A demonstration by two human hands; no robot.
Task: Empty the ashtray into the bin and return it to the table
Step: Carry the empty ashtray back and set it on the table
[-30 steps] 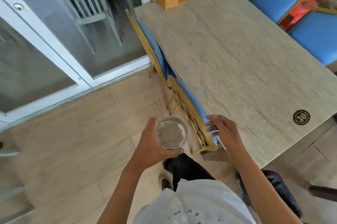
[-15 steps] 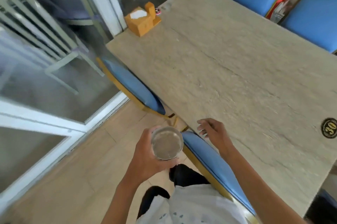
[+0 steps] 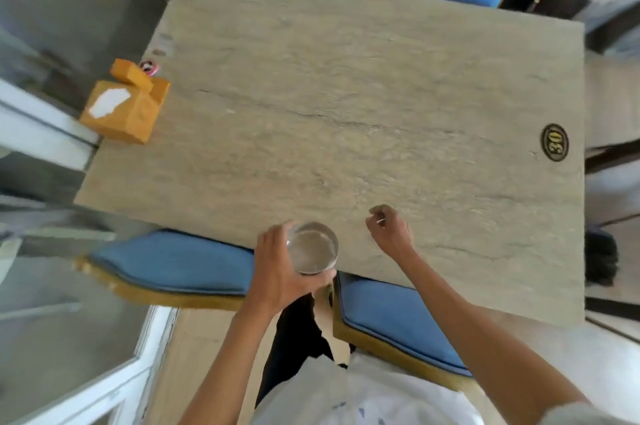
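- Head view looks straight down on the table (image 3: 346,95); the person stands at its near edge, between two blue chairs (image 3: 173,262) tucked under that edge.
- The left hand (image 3: 277,268) is wrapped around the side of the ashtray (image 3: 312,247), a round clear-glass dish, fingers and thumb curled on its wall.
- The ashtray is held mouth up right over the table's near edge, roughly midway along it. Whether its base already touches the top I cannot tell; the blur hides that.
- Its inside looks greyish and hazy, with no butts or heaps that I can make out. By that, the emptying seems done, though no bin shows to confirm it.
- The right hand (image 3: 389,230) sits over the table just beyond the near edge, to the right of the ashtray and apart from it. It is loosely curled, with what looks like something small and pale pinched at the fingertips; too small to name.
- A wooden napkin box (image 3: 124,109) stands at the left edge, well away from the hands, and a number badge (image 3: 554,141) is set into the top near the right edge.
- What is left, as I judge it: set the ashtray down well onto the table, probably further in from the edge, and let go.
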